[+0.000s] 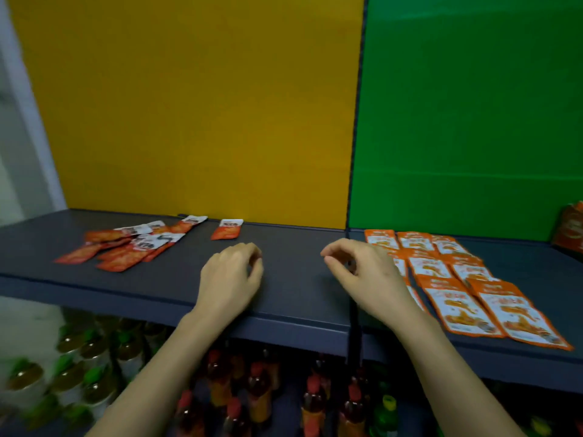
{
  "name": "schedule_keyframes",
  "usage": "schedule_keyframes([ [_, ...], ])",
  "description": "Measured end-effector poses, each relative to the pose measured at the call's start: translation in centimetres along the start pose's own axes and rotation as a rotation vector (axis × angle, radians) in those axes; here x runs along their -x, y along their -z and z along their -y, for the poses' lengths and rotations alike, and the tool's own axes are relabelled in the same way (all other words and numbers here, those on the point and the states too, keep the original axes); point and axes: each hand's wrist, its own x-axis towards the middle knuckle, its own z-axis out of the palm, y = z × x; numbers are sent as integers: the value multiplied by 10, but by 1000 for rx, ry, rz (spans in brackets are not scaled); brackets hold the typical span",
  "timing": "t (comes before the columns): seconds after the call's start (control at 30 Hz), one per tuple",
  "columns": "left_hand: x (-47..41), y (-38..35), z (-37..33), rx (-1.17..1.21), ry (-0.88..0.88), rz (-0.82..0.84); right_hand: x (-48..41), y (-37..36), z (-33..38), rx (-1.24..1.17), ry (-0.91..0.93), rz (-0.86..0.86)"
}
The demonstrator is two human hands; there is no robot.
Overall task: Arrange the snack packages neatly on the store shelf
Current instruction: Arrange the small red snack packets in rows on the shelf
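A loose heap of small red and white snack packets [126, 246] lies at the left of the dark grey shelf [293, 294]. One single red packet [227, 229] lies apart near the back wall. At the right, orange and white packets [454, 279] lie flat in tidy overlapping rows. My left hand [232, 277] hovers over the bare middle of the shelf, fingers loosely curled, holding nothing. My right hand [362, 274] hangs beside the left edge of the orange rows, fingers loosely curled and empty.
A yellow panel [202, 105] and a green panel [467, 115] back the shelf. An orange bag [571, 227] stands at the far right. Below the shelf stand bottles with red caps [258, 392] and green caps [91, 357].
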Motion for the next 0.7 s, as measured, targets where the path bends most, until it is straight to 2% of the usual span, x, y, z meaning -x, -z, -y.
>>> schedule_keyframes([
  [0.43,22,86,236,-170,179,14,-72,-180,144,13,-91,273],
  [0.57,11,89,287,-190,229,38,-97,-220,167,6,-184,347],
  [0.7,-7,82,314,-210,298,63,-126,-250,178,124,-243,398],
])
